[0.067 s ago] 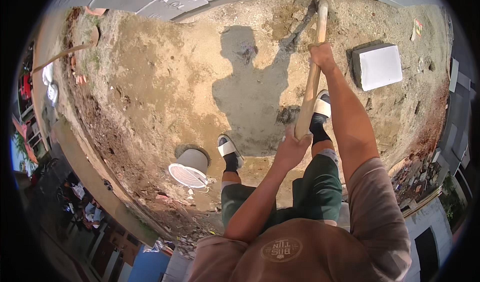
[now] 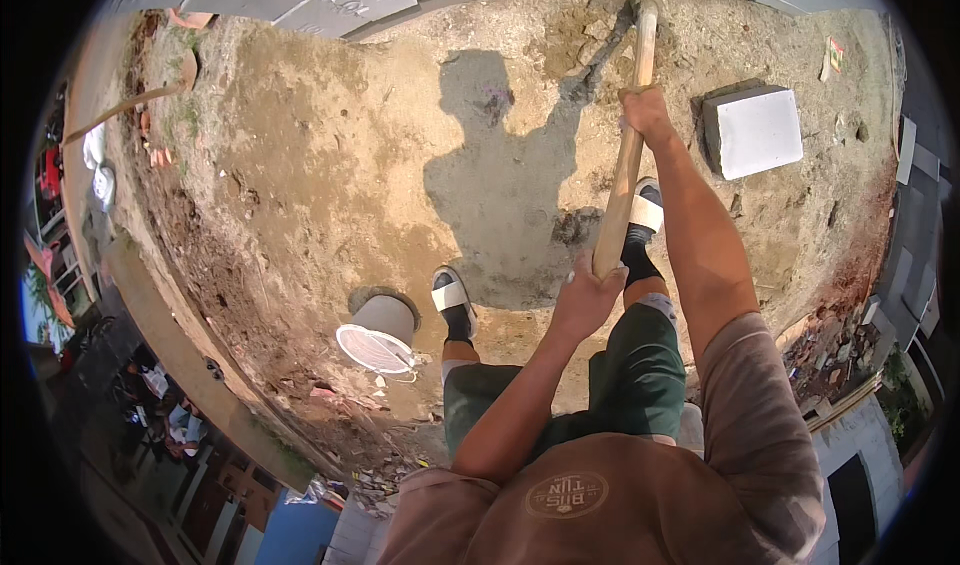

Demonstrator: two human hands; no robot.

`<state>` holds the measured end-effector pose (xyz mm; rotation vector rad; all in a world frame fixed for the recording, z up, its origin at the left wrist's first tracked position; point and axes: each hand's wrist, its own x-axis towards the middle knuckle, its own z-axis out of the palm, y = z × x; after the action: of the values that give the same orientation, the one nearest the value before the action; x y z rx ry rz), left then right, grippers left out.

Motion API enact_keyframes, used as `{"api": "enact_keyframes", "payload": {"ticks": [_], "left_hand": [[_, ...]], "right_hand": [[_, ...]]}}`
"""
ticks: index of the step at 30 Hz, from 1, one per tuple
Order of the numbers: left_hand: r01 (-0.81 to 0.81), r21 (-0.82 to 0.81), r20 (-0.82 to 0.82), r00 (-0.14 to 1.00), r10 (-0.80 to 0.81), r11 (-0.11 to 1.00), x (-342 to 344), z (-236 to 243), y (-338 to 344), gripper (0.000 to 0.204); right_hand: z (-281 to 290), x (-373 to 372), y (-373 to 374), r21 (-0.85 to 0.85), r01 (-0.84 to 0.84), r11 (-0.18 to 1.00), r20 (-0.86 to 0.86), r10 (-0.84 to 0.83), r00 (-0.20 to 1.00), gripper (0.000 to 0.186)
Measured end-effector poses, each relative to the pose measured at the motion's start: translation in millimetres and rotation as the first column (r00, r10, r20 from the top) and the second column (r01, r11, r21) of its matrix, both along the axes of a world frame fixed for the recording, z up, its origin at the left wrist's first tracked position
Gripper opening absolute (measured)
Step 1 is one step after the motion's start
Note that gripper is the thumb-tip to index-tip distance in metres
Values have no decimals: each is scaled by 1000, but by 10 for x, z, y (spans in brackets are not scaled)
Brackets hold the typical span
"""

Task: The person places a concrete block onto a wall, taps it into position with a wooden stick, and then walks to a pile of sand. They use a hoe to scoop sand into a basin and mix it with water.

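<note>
A long-handled hoe [image 2: 624,180] slants away from me across the bare ground. Its thick wooden handle is pale brown. My left hand [image 2: 584,300] is closed round the near end of the handle, in front of my shorts. Farther up, my right hand [image 2: 646,112] grips the handle with the arm stretched out. The rounded far end of the hoe is down at disturbed, darker soil [image 2: 590,40] close to the block wall. Its blade is mostly hidden from view.
A pale block wall [image 2: 350,5] curves along the far side. A white block [image 2: 758,133] lies at right. A pale bucket [image 2: 380,330] with a mesh-like top stands left of my feet. Another long-handled tool [image 2: 140,103] lies far left. Rubble [image 2: 840,355] borders the lower right.
</note>
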<state>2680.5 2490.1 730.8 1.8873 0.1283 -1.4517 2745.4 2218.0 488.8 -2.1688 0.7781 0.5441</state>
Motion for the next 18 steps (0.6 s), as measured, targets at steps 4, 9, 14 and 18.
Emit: {"api": "enact_keyframes", "payload": {"ticks": [4, 9, 14, 18], "left_hand": [[-18, 24, -44, 999, 19, 1000, -439, 360, 556, 61], [129, 71, -161, 980, -116, 989, -1334, 1012, 2118, 67], [370, 261, -290, 911, -293, 891, -1937, 1438, 3140, 64], [311, 204, -280, 927, -249, 928, -2049, 1265, 2997, 63]], "right_hand": [[912, -260, 918, 335, 537, 774, -32, -561, 827, 44], [1173, -1419, 2171, 562, 777, 284, -290, -812, 507, 26], [379, -2934, 3747, 214, 880, 424, -649, -611, 453, 41], [870, -2563, 3152, 269, 930, 251, -596, -715, 366, 35]]}}
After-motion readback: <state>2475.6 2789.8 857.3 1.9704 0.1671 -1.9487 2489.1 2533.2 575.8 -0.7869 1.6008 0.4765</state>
